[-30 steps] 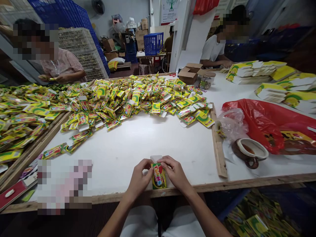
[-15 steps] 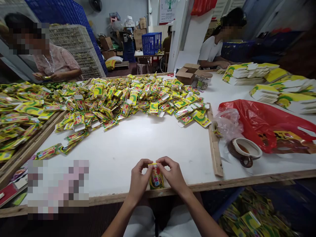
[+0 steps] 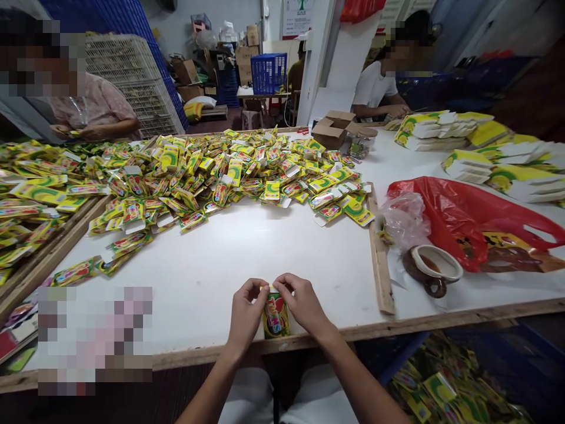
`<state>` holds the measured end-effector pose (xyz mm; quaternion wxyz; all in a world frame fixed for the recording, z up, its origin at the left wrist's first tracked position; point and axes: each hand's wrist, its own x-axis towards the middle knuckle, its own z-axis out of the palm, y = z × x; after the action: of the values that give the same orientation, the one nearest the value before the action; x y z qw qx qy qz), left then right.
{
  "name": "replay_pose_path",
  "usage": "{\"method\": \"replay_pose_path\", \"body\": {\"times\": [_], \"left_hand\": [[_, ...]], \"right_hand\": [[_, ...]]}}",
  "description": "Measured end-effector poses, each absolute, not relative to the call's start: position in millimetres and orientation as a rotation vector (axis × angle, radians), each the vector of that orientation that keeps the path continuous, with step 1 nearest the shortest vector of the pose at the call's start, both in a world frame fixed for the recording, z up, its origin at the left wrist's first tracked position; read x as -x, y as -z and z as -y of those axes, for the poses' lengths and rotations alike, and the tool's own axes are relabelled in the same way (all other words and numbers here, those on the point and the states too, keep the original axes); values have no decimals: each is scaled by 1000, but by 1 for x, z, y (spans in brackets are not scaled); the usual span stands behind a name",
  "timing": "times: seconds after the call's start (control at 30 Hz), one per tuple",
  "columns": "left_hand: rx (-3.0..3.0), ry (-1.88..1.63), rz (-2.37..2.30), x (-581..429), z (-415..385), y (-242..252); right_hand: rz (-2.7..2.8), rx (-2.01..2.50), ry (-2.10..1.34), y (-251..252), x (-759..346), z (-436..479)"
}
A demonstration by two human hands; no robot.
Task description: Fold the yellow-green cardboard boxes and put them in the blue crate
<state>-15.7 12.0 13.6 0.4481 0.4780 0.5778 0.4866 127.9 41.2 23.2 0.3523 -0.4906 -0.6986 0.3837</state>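
A small yellow and green carton (image 3: 274,316) stands upright at the near edge of the white table (image 3: 247,259). My left hand (image 3: 245,315) grips its left side and pinches the top flap. My right hand (image 3: 303,303) holds the right side, fingertips pressed on the same top edge. Both hands are closed on the carton. A big heap of the same flat cartons (image 3: 212,171) lies across the far half of the table.
A wooden strip (image 3: 379,259) borders the table on the right. Past it sit a brown and white cup (image 3: 435,268), a clear bag (image 3: 404,221) and a red plastic bag (image 3: 468,218). Stacked cartons (image 3: 441,126) lie far right. Two people work at the far side.
The carton's white top flap, sticking up a second ago, is now folded down under my fingertips. My hands stay at the same spot on the table edge.
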Motion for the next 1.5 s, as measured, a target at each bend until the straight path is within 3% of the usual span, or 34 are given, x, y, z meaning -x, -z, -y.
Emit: {"method": "replay_pose_path", "body": {"times": [0.43,0.7,0.83,0.97,1.13,1.3,1.5], "left_hand": [[-1116,-1193,-1342,18,-11,-11],[-1169,-1120,-1290,24,2,-5],[-1310,-1048,-1291,31,-2,-7],[-1615,-1015,-1570,74,-52,-5],[-1609,-982,-2244,166,-150,-9],[-1468,-1014,-2448,202,-180,-11],[-1736,-1017,-2160,152,-124,0]], "right_hand": [[1994,1189,-1042,-27,-136,-57],[1622,1123,-1350,-12,-132,-31],[1599,1258,-1240,-34,-161,-21],[1887,1582,-1153,-65,-257,-4],[1849,1877,-896,-59,-330,20],[1851,1704,-1102,-45,-273,27],[1831,1441,-1260,-48,-209,12]]}}
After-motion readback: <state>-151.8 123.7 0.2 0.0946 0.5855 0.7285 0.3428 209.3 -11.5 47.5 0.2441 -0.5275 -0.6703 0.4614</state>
